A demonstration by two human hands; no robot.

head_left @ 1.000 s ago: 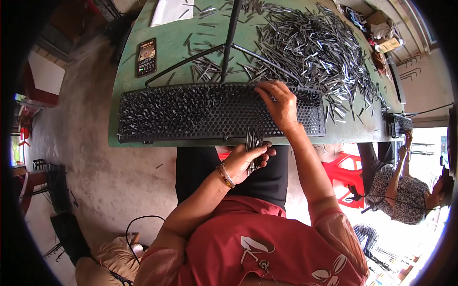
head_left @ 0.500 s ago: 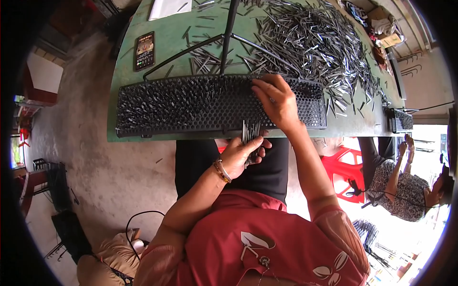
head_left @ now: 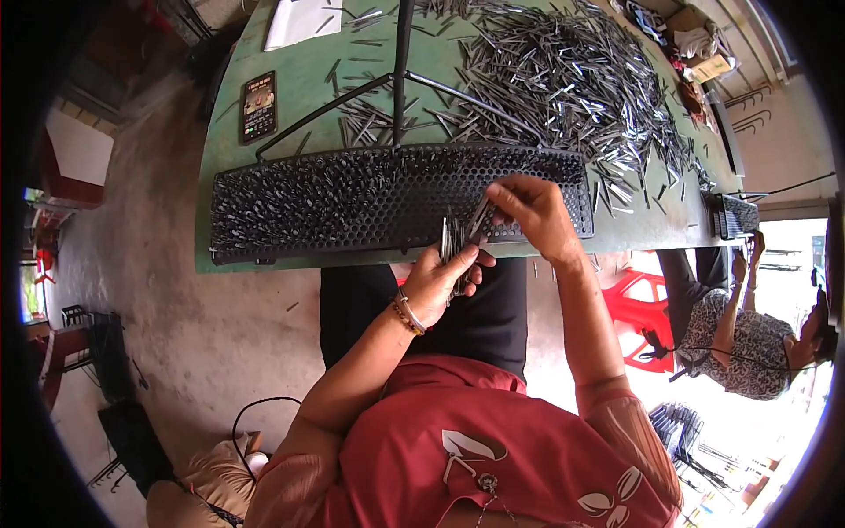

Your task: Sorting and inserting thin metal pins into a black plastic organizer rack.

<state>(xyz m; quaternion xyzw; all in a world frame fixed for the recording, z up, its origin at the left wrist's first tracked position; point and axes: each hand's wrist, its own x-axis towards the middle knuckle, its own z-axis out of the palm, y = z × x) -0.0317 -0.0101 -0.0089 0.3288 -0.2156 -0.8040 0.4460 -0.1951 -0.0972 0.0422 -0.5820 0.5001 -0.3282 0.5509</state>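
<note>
Lying at the far left of the green desk (head_left: 290, 114), a dark flat handset with a lit screen (head_left: 258, 106) is seen, and a white sheet (head_left: 299, 19) is set above it at the desk's upper edge; no writing on either can be made out. Along the near edge a long black perforated tray (head_left: 352, 207) is placed, much of it filled with upright metal pins. Just below its right half, the left hand (head_left: 437, 283) is closed around a bundle of thin metal pins (head_left: 451, 239), held upright at the desk's edge. A beaded bracelet (head_left: 407, 315) is worn on that wrist. The right hand (head_left: 533, 211), which a second ago was pressed on the tray further up, has been drawn back toward the bundle, and one or two pins are now pinched between its fingertips; by this it is judged that a fresh pin is being taken for seating. Beyond it, a broad heap of loose pins (head_left: 572, 79) is spread over the desk. At the far right corner, brown cardboard boxes (head_left: 704, 53) are stacked, with another seated person (head_left: 748, 343) below.
</note>
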